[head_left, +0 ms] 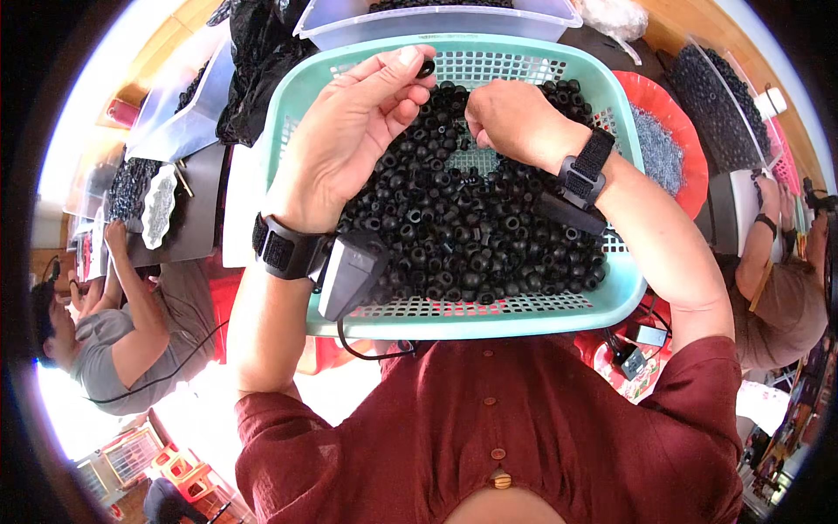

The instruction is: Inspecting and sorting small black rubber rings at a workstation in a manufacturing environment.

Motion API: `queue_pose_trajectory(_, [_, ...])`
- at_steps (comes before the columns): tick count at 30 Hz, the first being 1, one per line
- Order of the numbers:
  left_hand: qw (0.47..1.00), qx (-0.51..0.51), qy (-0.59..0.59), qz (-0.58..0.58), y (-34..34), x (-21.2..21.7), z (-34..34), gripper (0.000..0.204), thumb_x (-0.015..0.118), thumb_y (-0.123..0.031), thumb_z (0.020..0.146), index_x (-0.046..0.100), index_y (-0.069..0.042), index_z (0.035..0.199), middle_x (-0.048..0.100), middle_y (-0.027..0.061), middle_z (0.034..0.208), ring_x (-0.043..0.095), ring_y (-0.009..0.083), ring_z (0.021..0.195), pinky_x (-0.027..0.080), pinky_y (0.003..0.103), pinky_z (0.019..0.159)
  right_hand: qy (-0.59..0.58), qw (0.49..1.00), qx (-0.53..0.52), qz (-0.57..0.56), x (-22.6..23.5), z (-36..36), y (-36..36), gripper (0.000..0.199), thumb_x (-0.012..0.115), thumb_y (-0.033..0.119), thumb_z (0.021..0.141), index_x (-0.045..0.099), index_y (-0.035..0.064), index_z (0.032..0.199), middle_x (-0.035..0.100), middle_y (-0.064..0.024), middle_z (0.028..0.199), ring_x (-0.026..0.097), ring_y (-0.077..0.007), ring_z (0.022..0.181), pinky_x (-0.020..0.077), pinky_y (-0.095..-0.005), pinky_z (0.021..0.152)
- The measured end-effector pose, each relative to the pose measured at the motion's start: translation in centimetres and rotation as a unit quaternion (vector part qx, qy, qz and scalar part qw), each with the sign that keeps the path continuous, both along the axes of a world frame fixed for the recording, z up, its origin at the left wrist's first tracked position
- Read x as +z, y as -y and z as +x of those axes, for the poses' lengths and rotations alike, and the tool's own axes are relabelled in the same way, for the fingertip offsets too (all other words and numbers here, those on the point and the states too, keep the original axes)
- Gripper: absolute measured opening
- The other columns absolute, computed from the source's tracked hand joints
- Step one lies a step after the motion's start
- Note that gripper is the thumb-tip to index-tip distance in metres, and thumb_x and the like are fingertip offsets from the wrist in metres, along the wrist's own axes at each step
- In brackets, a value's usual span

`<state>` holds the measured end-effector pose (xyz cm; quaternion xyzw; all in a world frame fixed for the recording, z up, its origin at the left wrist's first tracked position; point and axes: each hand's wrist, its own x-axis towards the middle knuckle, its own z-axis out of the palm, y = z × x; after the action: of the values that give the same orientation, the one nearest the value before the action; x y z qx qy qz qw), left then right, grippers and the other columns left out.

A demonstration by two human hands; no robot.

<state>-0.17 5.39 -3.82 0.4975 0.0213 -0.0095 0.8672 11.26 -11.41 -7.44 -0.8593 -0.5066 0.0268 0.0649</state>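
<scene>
Left hand [349, 131] raised over the mint-green perforated plastic basket [454, 319], thumb and forefinger pinched shut on one small black rubber ring [426, 67], held just above the heap of black rubber rings [463, 236]. Right hand [511, 118] just beside, knuckles up, fingers curled down into the heap; cannot tell what it grips. Red plastic tray [672, 113] further right.

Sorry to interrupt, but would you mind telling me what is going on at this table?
A person is working over a teal basket full of small black rings. The left hand pinches one ring above the heap, while the right hand reaches down into the rings. Other people sit on either side.
</scene>
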Motion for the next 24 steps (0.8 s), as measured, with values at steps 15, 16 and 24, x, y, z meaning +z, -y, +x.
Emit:
queue_pose_trajectory(15, [1.0, -0.001, 0.003, 0.003, 0.0, 0.0, -0.1, 0.028, 0.053, -0.017, 0.094, 0.054, -0.001, 0.117, 0.059, 0.0033, 0.097, 0.054, 0.0061, 0.079, 0.046, 0.016, 0.072, -0.015, 0.998, -0.048, 0.026, 0.8, 0.9, 1.3, 0.006, 0.064, 0.008, 0.073, 0.066, 0.0032, 0.077, 0.065, -0.012, 0.071, 0.064, -0.0294, 0.074, 0.0497, -0.0377, 0.067])
queue_pose_trajectory(16, [1.0, -0.006, 0.001, 0.015, -0.1, 0.0, -0.1, 0.032, 0.05, -0.018, 0.095, 0.05, 0.0, 0.122, 0.056, 0.0043, 0.101, 0.052, 0.0059, 0.08, 0.046, 0.016, 0.071, -0.018, 0.998, -0.047, 0.025, 1.1, 0.7, 1.3, 0.006, 0.064, 0.008, 0.073, 0.066, 0.0032, 0.077, 0.065, -0.012, 0.071, 0.064, -0.0294, 0.074, 0.0497, -0.0377, 0.067])
queue_pose_trajectory(24, [1.0, 0.023, 0.016, 0.011, 0.2, -0.2, -0.1, 0.035, 0.053, -0.008, 0.092, 0.048, 0.004, 0.124, 0.056, 0.0057, 0.104, 0.056, 0.0086, 0.09, 0.047, 0.018, 0.081, -0.192, 0.976, 0.102, 0.025, 1.1, -1.1, 0.8, 0.007, 0.066, 0.004, 0.071, 0.066, -0.0005, 0.077, 0.066, -0.0129, 0.07, 0.065, -0.0274, 0.07, 0.0504, -0.0345, 0.064])
